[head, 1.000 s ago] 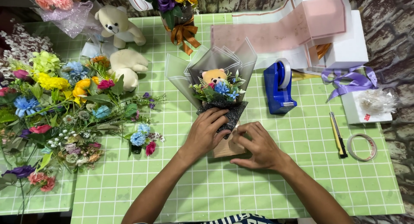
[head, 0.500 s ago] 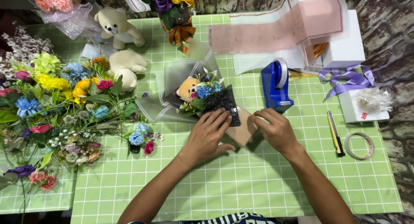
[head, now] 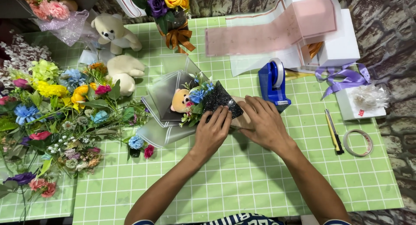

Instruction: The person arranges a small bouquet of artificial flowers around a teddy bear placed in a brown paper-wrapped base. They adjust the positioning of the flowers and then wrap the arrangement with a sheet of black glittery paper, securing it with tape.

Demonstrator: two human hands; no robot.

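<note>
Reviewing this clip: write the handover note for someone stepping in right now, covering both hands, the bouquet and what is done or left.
Left hand: flat on the small bouquet, fingers on its black glitter wrap.
Right hand: pressing the brown paper at the stem end.
Bouquet lies on its side on the green grid mat, head pointing left, with a little bear inside grey wrapping.
Done: flowers and bear are wrapped in grey and black.
Left: the brown paper looks unsecured. Blue tape dispenser sits just behind the right hand; tape roll and knife lie further right.
</note>
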